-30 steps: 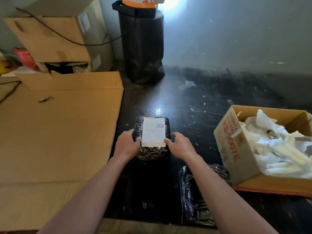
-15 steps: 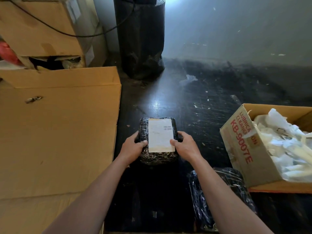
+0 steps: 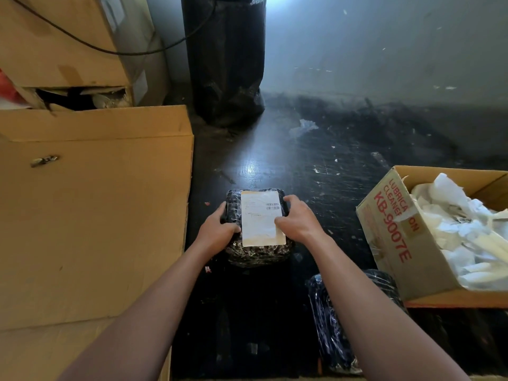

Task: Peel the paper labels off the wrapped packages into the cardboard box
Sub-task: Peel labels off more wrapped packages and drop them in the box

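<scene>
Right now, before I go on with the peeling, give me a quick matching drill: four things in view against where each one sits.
Things:
1. paper label
2. cardboard box
3. second wrapped package
4. flat cardboard sheet

Places:
A. on the floor under the right forearm
B. at the right edge, filled with white paper scraps
C. on top of the package held between both hands
D. along the left side

Pairs: 1-C, 2-B, 3-A, 4-D

The package (image 3: 258,253) is wrapped in glossy, crinkled plastic film. Its label (image 3: 261,218) is matt paper. The floor (image 3: 316,166) is dark, shiny and scuffed.
</scene>
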Available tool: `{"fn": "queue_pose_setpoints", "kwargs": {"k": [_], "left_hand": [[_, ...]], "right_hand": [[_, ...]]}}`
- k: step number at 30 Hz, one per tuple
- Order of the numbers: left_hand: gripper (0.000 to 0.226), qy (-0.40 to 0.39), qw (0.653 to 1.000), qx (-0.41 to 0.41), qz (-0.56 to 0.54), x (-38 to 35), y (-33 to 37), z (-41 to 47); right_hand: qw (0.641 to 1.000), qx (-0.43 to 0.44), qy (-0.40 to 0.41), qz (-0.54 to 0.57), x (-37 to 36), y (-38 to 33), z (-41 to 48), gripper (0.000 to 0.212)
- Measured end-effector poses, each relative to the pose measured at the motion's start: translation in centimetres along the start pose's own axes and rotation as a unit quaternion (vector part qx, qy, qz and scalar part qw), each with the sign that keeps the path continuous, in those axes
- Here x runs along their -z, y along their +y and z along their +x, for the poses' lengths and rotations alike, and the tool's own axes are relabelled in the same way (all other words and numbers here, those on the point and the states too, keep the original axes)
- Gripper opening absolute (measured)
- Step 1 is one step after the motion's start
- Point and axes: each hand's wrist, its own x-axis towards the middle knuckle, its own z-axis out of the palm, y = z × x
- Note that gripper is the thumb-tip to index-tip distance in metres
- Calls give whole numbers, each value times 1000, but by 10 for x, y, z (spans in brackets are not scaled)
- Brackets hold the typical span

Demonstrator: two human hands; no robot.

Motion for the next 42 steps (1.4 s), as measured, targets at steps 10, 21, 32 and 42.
{"fn": "queue_pose_setpoints", "kwargs": {"k": [10, 21, 32, 42], "left_hand": [[77, 0, 999, -24, -40, 2, -11, 16], [69, -6, 994, -16, -111, 3, -8, 26], [69, -4, 989, -17, -145, -1, -4, 28], [67, 15, 988, -13, -152, -4, -5, 30]], "right_hand": [[988, 103, 28, -111, -4, -15, 50, 41], [986, 143, 42, -80, -10, -26, 81, 23], [983, 175, 26, -44, -13, -19, 84, 17], [978, 187, 82, 37, -28, -12, 72, 12]]}}
